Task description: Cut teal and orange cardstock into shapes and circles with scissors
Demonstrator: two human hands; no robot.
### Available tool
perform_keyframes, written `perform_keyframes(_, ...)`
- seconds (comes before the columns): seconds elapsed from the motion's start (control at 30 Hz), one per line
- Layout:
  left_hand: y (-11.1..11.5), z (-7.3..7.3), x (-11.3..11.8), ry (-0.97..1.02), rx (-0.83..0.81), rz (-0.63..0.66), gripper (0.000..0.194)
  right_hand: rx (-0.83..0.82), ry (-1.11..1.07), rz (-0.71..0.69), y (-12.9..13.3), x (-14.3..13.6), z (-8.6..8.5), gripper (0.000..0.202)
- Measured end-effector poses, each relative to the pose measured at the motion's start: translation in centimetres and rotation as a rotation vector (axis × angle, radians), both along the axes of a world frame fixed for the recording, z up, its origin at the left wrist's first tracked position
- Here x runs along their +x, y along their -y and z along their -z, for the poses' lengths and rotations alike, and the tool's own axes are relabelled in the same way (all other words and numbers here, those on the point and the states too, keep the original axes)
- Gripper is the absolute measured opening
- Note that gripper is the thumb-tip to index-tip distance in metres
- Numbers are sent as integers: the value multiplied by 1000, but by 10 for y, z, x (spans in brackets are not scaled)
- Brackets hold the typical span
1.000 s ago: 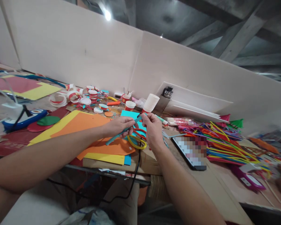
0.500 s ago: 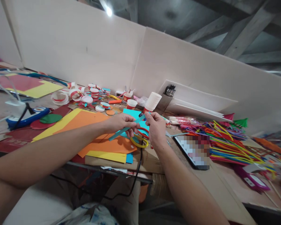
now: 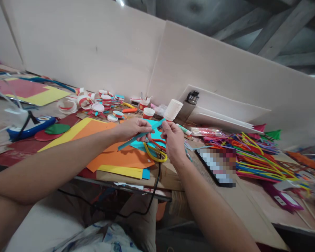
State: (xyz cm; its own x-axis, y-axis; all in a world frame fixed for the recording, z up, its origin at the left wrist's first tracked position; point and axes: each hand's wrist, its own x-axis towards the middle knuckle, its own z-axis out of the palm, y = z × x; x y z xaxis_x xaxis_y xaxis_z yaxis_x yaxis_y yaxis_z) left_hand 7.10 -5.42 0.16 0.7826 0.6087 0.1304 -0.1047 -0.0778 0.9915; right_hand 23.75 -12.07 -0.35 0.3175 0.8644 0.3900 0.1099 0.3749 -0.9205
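The narrow, flat teal strip (image 3: 128, 141), paper by its look, is up between my hands over the desk (image 3: 170, 176), its long axis slanting from a free end at my near left to the far right. My left fingers (image 3: 146, 130) are closed around it partway along, with the loose tail trailing out below that hand; my right fingers (image 3: 167, 128) pinch it close to its far end. So both hands are on it, the right one nearer the far tip and the left one nearer the long tail, with only a short stretch of strip between them. Just beneath, on my side of it, are looped yellow and red handles (image 3: 157, 160); I can't tell whether my left hand also touches them. A bright turquoise sheet (image 3: 157, 135) lies behind the gap, and a large orange sheet (image 3: 102, 154) spreads under the tail. Farther back, an open red-and-white paper cup (image 3: 148, 113) stands upright, its inside hidden from me; behind it a smaller-looking red cup (image 3: 144, 105) has thin sticks or tools poking out. To the right of these leans a tilted stack of nested white paper cups (image 3: 173, 110). Cut red-and-white cup rings (image 3: 85, 101) cluster off to the left.
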Motion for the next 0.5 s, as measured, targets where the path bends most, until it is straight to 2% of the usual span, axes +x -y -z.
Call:
perform_keyframes(0.17, -6, 1, -2, 92, -125, -51, 20, -68, -27, -40, -3, 0, 1, 30)
perform_keyframes(0.27, -4, 4, 1, 97, -174, -68, 18, -102, 29, -54, -2, -1, 2, 29)
perform_keyframes(0.5, 7, 10, 9, 66, -163, -55, 19, -56, 198, -48, -1, -3, 5, 24)
